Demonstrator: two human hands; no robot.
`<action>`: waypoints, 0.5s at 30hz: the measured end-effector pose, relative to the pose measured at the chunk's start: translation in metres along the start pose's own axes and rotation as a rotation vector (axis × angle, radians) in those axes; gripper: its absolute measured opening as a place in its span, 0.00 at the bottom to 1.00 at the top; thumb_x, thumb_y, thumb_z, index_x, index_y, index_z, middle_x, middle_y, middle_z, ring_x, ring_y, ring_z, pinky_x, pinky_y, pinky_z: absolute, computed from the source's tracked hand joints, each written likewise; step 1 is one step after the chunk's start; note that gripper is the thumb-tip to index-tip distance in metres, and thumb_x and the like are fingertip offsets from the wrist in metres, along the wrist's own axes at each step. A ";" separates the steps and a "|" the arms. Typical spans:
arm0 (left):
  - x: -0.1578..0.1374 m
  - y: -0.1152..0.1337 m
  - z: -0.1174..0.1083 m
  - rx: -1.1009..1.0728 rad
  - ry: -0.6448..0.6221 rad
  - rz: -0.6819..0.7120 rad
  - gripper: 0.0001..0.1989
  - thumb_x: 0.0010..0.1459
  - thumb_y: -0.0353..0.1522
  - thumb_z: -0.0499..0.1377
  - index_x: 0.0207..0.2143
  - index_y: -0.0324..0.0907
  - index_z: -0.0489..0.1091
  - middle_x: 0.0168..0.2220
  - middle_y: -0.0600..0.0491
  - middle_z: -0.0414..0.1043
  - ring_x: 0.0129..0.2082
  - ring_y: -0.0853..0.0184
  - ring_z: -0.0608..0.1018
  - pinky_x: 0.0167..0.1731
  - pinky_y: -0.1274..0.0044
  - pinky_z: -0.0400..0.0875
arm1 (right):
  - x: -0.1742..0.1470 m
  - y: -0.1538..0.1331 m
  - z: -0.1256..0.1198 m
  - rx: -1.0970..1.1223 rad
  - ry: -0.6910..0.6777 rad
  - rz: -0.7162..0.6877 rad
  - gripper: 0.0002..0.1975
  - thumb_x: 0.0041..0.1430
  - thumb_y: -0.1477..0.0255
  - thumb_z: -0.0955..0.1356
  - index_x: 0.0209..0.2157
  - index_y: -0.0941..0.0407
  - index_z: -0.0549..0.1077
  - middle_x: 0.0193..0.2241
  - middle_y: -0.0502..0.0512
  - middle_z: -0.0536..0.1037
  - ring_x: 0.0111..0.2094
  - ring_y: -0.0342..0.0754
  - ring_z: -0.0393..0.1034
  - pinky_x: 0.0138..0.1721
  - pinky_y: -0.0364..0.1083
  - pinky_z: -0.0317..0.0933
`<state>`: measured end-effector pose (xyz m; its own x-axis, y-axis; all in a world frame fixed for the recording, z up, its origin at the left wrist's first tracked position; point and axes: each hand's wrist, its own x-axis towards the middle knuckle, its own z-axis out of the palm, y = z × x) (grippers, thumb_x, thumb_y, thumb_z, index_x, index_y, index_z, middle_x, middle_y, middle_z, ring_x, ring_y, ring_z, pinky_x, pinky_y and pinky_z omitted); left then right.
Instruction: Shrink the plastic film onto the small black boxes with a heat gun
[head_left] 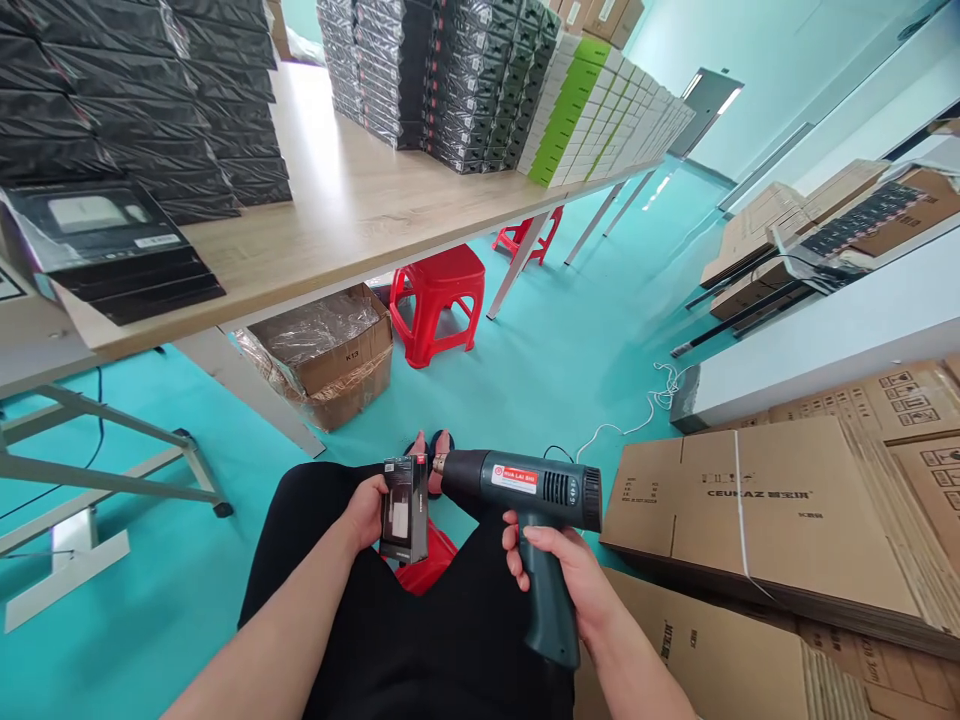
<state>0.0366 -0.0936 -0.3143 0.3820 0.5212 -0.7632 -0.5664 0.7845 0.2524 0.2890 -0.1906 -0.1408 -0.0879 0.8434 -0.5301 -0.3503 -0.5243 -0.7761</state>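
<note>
My right hand (551,555) is wrapped round the handle of a dark green heat gun (529,485), which carries a red and white label. Its nozzle points left, toward a small black box (403,512) with a pale device pictured on the front. My left hand (366,512) grips that box by its left side, holding it upright above my lap. A short gap separates the nozzle from the box's right edge. Part of a red stool seat (429,568) shows between my legs.
On the wooden table (360,215) stand wrapped black boxes (150,110) and white and green boxes (581,110). Beneath it are an open carton (337,375) and a red stool (440,300). Flattened cartons (750,510) are stacked at my right, near a white cord (622,428).
</note>
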 end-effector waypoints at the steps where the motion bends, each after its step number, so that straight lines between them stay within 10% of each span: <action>1: 0.000 0.000 -0.001 0.019 -0.007 0.009 0.11 0.35 0.28 0.54 0.27 0.38 0.64 0.23 0.47 0.71 0.22 0.57 0.75 0.25 0.66 0.72 | 0.000 -0.002 0.001 0.003 0.008 -0.003 0.13 0.56 0.70 0.64 0.41 0.61 0.72 0.30 0.57 0.74 0.25 0.45 0.67 0.24 0.43 0.60; 15: -0.006 -0.003 0.005 0.062 0.028 0.053 0.09 0.35 0.27 0.54 0.25 0.39 0.66 0.18 0.51 0.68 0.18 0.61 0.73 0.21 0.70 0.69 | 0.007 -0.015 0.019 -0.066 -0.026 -0.010 0.13 0.54 0.70 0.66 0.40 0.61 0.73 0.29 0.57 0.75 0.25 0.45 0.68 0.23 0.43 0.62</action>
<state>0.0398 -0.0977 -0.3082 0.3315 0.5534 -0.7641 -0.5384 0.7760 0.3284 0.2762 -0.1748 -0.1267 -0.1091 0.8512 -0.5134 -0.2890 -0.5213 -0.8029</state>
